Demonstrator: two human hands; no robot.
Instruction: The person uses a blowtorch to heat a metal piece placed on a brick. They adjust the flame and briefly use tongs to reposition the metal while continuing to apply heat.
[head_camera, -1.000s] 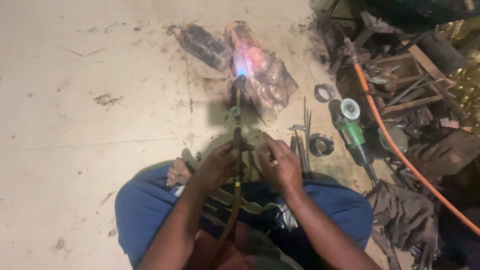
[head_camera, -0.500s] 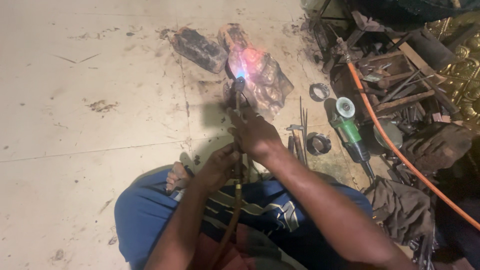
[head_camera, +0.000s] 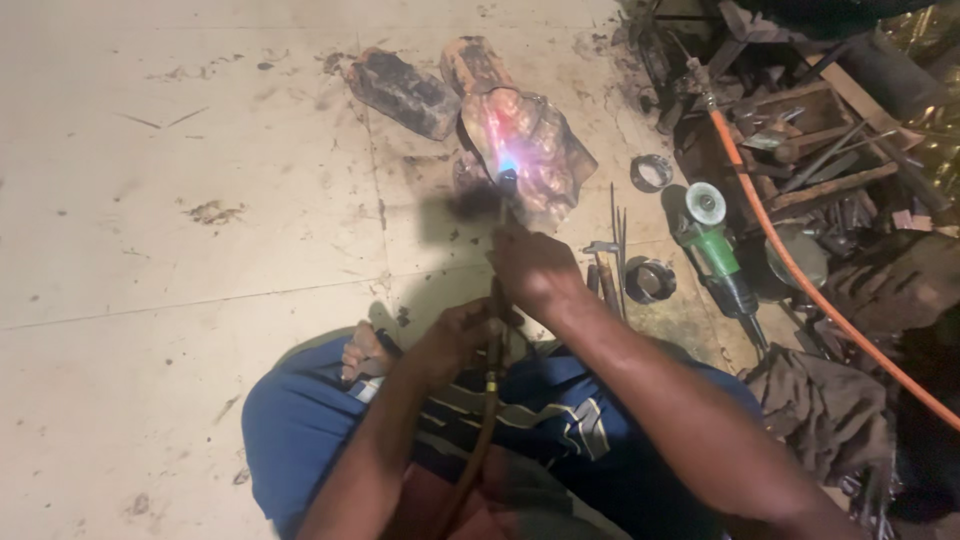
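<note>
Flanking the lit torch (head_camera: 497, 300): green grinder (head_camera: 712, 243), orange hose (head_camera: 790, 265), bricks (head_camera: 402, 92).

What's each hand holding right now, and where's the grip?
Both hands hold the gas torch. Left hand grips its lower shaft, near the hose. Right hand grips farther up, behind the lit tip.

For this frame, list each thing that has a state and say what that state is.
Torch: lit, blue flame at its tip, held in both hands.
Left hand: closed on the torch's rear.
Right hand: gripping nearer the tip.
Metal piece: on the floor, glowing pink in the flame.
Angle grinder: lying on the floor, untouched.
Orange hose: slack across the floor.
</note>
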